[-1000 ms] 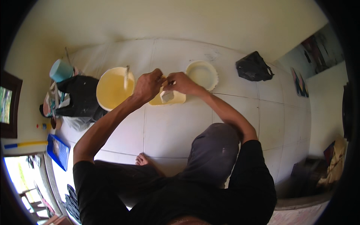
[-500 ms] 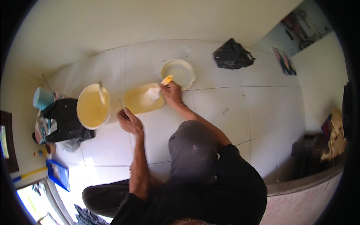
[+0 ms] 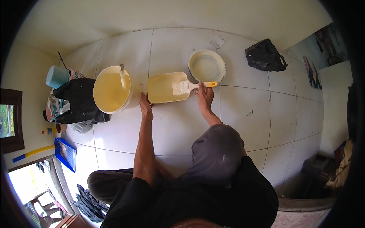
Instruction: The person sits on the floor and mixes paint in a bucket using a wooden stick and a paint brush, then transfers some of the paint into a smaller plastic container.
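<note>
A pale yellow paint tray [image 3: 161, 88] lies on the floor in front of me, with yellowish paint in it. My left hand [image 3: 146, 105] is closed at its left end, fingertips partly hidden at the rim. Across the tray's right end rests a wide paintbrush [image 3: 185, 87], bristles inside and its yellow-tipped handle sticking out past the rim. My right hand [image 3: 205, 98] has its fingers closed at that handle, right beside the tray's edge. Left of the tray stands a bucket [image 3: 135, 95] of yellow paint, a paint-smeared stick [image 3: 122, 76] leaning in it.
A round white basin [image 3: 224, 72] sits behind the brush handle. A black plastic bag [image 3: 265, 57] lies far right. At left are a light blue pail [image 3: 57, 77], another black bag [image 3: 78, 95] and a blue dustpan [image 3: 65, 154]. Tiled floor [image 3: 243, 121] runs up to the wall.
The paintbrush has gone from being held with its handle raised to lying lower across the tray's rim. My left hand has come to the tray's left end. The whole view has shifted.
</note>
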Tool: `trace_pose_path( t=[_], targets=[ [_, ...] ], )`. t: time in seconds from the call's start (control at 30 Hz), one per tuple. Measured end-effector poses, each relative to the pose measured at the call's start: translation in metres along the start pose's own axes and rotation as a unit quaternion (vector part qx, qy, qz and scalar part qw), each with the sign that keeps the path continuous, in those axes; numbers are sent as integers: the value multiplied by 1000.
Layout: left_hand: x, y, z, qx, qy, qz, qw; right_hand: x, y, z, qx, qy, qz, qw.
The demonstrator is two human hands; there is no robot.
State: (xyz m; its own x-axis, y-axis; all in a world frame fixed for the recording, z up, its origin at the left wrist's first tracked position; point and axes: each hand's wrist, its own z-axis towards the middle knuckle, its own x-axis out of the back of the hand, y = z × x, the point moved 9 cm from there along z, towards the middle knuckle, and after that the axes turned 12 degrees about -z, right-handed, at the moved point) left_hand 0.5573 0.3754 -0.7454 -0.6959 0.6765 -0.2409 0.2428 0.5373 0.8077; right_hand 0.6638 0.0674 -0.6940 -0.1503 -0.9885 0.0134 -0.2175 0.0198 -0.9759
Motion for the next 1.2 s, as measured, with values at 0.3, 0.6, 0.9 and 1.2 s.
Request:
trace_pose_path(
  t=[0.3, 0.6, 0.9, 1.2],
  targets=[
    [16, -13, 56, -6, -54, 26, 998, -36, 8, -12, -37, -28, 122, 991],
    [-53, 9, -24, 75, -167, -5, 983, -21, 6, -5, -14, -41, 87, 995],
    [-44, -11, -39, 119, -169, -33, 978, -6, 13, -19, -24, -70, 14, 997],
    [-51, 16, -84, 61, -194, -127, 971, 20, -50, -44, -79, -54, -11, 995]
  ],
)
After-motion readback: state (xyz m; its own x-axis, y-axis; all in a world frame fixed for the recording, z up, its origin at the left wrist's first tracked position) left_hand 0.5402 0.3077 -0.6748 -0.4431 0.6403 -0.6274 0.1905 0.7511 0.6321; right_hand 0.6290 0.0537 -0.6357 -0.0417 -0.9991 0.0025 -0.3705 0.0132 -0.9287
